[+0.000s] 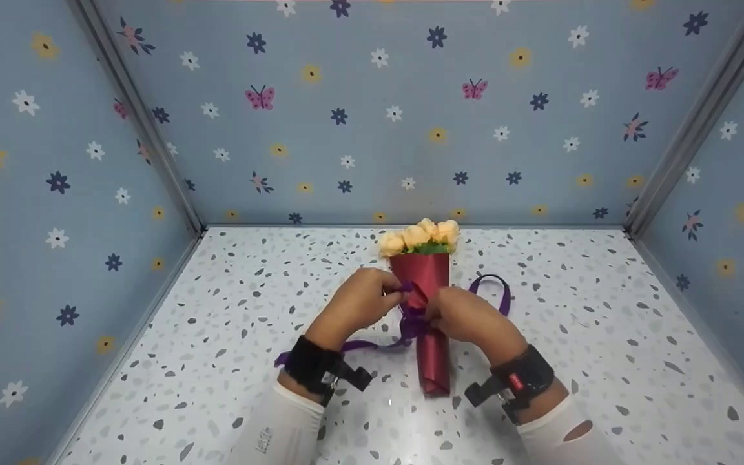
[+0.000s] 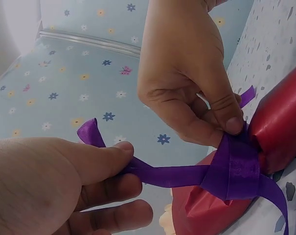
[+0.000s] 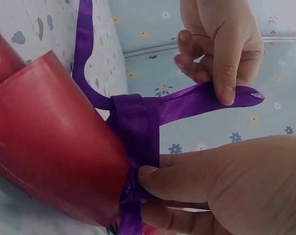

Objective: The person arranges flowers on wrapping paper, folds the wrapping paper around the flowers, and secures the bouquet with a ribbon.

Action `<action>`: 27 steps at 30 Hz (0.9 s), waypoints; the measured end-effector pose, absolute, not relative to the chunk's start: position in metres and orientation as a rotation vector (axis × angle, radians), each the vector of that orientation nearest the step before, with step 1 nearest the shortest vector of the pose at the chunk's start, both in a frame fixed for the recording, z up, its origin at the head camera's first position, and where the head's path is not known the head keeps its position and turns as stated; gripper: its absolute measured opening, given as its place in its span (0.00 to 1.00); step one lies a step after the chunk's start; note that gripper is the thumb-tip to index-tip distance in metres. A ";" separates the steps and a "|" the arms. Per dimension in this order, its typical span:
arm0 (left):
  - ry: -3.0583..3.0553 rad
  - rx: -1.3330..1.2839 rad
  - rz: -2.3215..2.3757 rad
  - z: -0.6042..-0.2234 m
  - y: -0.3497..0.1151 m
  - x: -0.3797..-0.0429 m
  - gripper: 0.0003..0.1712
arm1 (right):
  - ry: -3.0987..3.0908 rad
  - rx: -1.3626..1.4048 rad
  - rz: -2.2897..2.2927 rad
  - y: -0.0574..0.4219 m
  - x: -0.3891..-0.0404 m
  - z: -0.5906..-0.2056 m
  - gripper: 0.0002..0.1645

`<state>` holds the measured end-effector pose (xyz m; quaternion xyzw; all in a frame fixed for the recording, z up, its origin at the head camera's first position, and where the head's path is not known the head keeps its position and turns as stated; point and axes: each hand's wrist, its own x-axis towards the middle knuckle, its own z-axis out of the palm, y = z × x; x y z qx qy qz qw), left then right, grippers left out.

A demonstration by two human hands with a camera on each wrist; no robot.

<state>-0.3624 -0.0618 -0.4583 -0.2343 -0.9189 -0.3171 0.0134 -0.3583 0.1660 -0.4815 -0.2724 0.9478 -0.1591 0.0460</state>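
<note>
A bouquet of pale orange roses (image 1: pixel 418 236) in red wrapping paper (image 1: pixel 433 361) lies on the speckled table. Purple ribbon (image 2: pixel 243 171) is wound and knotted round its narrow middle. My left hand (image 1: pixel 362 300) pinches a folded length of the ribbon between thumb and index finger, drawn taut away from the knot in the left wrist view. Thumb and fingers of my right hand (image 1: pixel 469 314) pinch the ribbon at the knot, close against the paper. One ribbon tail (image 1: pixel 372 345) runs left under my left wrist; a loop (image 1: pixel 504 290) arcs out beyond my right hand.
The white speckled table (image 1: pixel 230 290) meets light blue walls (image 1: pixel 372 129) printed with flowers and butterflies at the back and both sides. Black wrist straps (image 1: pixel 312 365) with small camera mounts are on both arms.
</note>
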 end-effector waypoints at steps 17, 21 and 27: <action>-2.874 -0.730 -1.020 -0.459 -0.060 -0.361 0.09 | 2.941 -0.834 -0.485 0.158 -0.359 -0.491 0.08; -2.888 -0.715 -1.050 -0.458 -0.060 -0.360 0.08 | 2.909 -0.761 -0.574 0.158 -0.361 -0.493 0.08; -2.869 -0.729 -1.056 -0.457 -0.060 -0.359 0.09 | 2.890 -0.699 -0.652 0.158 -0.364 -0.494 0.10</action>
